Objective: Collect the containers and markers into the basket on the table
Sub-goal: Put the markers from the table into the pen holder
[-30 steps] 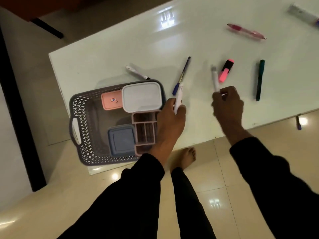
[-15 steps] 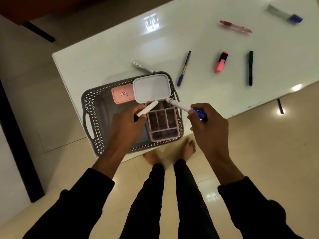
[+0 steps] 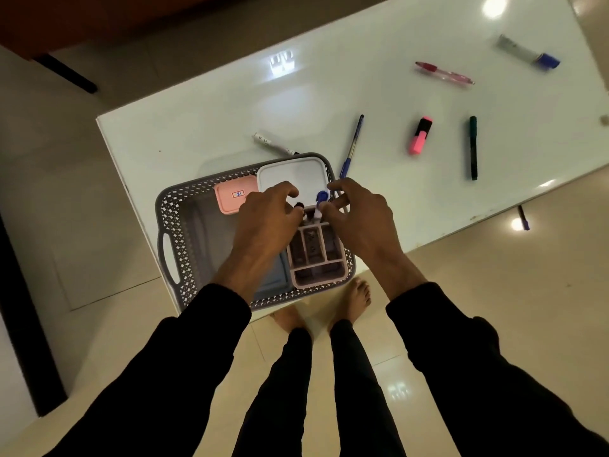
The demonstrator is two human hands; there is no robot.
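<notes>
A grey perforated basket [image 3: 171,209] sits at the table's near left corner. Inside it lie a pink lidded container [image 3: 229,196], a white lidded container [image 3: 291,176], a blue-grey container [image 3: 276,278] and a pink divided tray [image 3: 318,255]. My left hand [image 3: 267,214] is over the basket, fingers closed on a black-capped marker [image 3: 299,206]. Beside it my right hand [image 3: 357,212] holds a blue-capped white marker [image 3: 321,201], tip down at the divided tray's far end.
On the white table [image 3: 197,127] lie a white marker [image 3: 273,145], a blue pen [image 3: 352,146], a pink highlighter [image 3: 419,135], a green marker [image 3: 473,147], a pink pen [image 3: 443,73] and a blue-capped marker [image 3: 529,56]. My bare feet [image 3: 354,296] stand below the table edge.
Both hands moved from the table to over the basket with their markers, which now stand upright at the divided tray.
</notes>
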